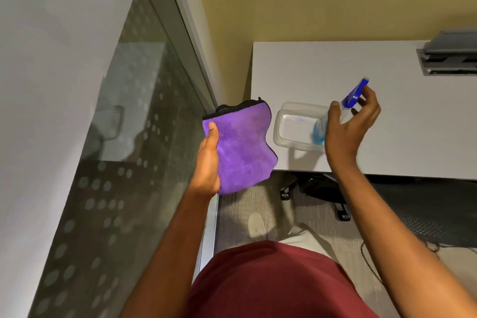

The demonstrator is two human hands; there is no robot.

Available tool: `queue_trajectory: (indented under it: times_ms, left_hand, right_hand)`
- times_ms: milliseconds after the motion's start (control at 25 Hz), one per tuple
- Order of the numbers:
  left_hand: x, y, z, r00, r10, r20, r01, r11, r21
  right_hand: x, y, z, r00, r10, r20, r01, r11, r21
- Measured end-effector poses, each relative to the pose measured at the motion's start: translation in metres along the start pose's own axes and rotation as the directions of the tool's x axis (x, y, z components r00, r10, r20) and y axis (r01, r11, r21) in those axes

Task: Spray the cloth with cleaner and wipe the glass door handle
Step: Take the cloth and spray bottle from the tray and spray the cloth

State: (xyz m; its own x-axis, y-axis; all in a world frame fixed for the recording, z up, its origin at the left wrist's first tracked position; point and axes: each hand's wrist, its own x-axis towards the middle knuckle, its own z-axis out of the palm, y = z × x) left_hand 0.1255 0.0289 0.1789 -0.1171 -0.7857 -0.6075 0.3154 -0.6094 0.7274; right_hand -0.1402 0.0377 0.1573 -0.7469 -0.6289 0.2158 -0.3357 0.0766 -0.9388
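While I stand at the desk (387,137), both hands are full.
Left hand (207,162) grips the purple cloth (242,147); right hand (348,124) clamps the spray bottle (352,97).

Count of items in view: hands, cleaning things, furniture.

Hands, two: left hand (209,160) at centre and right hand (351,121) to its right. Cloths, one: purple cloth (242,147), gripped by the former. Spray bottles, one: blue-topped spray bottle (343,108), blurred, gripped by the latter. Plastic containers, one: clear container (296,124) near the table's left corner. Tables, one: white table (335,67) on the right. Glass panels, one: dotted glass panel (124,137) on the left. Office chairs, one: black chair (327,188) under the table, two castors visible. Grey trays, one: grey tray (451,51) at far right. Shoes, one: pale shoe (256,224) on the floor.
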Motion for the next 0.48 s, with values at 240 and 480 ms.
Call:
queue_trajectory:
  times_ms: [240,480]
  left_hand:
    - [-0.056,-0.021,-0.018,0.995,0.069,-0.072,-0.069,0.998,-0.004]
    - [-0.137,-0.061,-0.046,0.96,0.183,-0.214,-0.184,0.983,0.013]
  right_hand:
    - [-0.094,-0.042,0.013,0.63,0.206,0.749,-0.344,0.939,0.031]
    - [-0.152,-0.052,-0.038,0.435,0.128,0.892,-0.364,0.93,0.044]
